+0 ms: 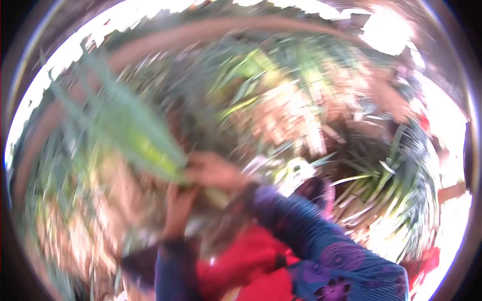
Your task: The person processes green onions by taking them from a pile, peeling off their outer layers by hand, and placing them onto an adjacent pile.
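Note:
A leek point(145, 140) with a fan of broad green leaves points up and to the left in front of me. My right hand point(216, 171) is closed round it where the leaves meet the stalk. Just below, my left hand point(178, 206) is up against the same stalk, its fingers bent and partly hidden. The pale lower end of the stalk shows under my right wrist. Motion blur hides the exact finger positions.
Heaps of leeks with pale stalks point(291, 110) lie ahead, and more stand at the lower left point(75, 236). A bunch of green leaves point(396, 185) is to the right. Red cloth point(246, 261) covers my lap.

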The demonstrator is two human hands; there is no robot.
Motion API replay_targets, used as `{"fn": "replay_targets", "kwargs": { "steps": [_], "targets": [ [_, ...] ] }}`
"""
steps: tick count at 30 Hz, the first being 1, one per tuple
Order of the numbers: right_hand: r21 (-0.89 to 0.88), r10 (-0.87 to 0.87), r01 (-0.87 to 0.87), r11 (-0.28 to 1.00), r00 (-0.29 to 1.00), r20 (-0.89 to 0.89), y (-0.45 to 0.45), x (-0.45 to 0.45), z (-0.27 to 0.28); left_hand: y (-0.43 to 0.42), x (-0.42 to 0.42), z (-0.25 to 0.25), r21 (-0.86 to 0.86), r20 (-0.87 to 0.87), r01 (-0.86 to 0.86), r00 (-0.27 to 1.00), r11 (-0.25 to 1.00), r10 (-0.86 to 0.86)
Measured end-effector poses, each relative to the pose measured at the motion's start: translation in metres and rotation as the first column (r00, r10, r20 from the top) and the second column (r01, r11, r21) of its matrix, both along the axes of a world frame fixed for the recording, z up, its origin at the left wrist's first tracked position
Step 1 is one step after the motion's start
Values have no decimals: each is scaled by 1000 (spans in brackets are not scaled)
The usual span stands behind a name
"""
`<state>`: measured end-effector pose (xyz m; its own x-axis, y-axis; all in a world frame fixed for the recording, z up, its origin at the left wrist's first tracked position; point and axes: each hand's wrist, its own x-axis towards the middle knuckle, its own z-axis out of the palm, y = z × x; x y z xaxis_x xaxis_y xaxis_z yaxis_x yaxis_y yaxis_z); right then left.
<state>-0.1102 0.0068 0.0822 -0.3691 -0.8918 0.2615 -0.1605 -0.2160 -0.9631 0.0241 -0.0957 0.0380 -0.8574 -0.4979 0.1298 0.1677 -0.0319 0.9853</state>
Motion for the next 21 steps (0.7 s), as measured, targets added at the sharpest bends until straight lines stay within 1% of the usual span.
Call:
{"fn": "replay_targets", "kwargs": {
  "steps": [1,2,3,4,5,6,7,8,9,10,11,12,13,16,17,18,19,20,21],
  "targets": [
    [-79,-73,69,995,996,-48,-2,1,-13,15,8,18,17,77,-2,997,1000,1],
    [-157,-155,139,978,984,-93,-4,2,-25,11,7,4,70,66,6,998,998,-11],
    [-232,-243,208,950,961,-133,-4,4,-37,3,13,-8,-424,44,29,999,905,-12],
    [-244,-228,207,947,972,-62,-2,6,-44,-5,19,-20,-798,-54,-79,997,597,60],
    [-143,-219,213,967,975,-29,9,11,-35,-2,10,-6,-626,-18,-66,997,777,69],
    [-36,-201,201,979,979,21,20,21,-29,6,8,5,-413,42,-51,996,909,75],
    [15,-236,236,972,972,-18,27,26,-33,16,10,15,-173,117,-49,991,984,70],
    [68,-265,269,961,963,-57,32,33,-39,24,11,21,80,195,-63,980,995,47],
    [-3,-264,264,965,964,-14,29,30,-55,30,9,24,327,271,-94,963,940,3],
    [-75,-257,258,963,966,26,29,28,-59,32,5,23,317,268,-59,963,946,-30],
    [-53,-267,267,962,964,10,39,29,-66,34,2,23,308,269,-27,961,951,-59],
    [-28,-272,272,962,962,-4,51,34,-60,37,0,22,300,272,1,959,954,-86],
    [118,-313,305,945,948,57,58,40,-52,39,-2,22,219,301,-20,952,976,-48],
    [341,-141,44,939,954,265,72,43,-48,45,1,26,271,332,-20,941,962,-74],
    [317,-184,97,943,948,259,72,47,-50,44,2,23,83,308,28,950,996,-52],
    [330,-177,92,939,956,235,75,46,-43,41,4,20,-110,282,67,959,992,-33],
    [343,-168,88,935,962,213,80,42,-31,43,5,22,-301,254,99,967,949,-21],
    [356,-156,78,931,968,195,82,43,-26,46,-1,25,38,228,-32,973,999,23],
    [259,-157,127,957,983,98,78,34,-47,53,-11,38,375,224,-173,970,911,92]
  ]
}}
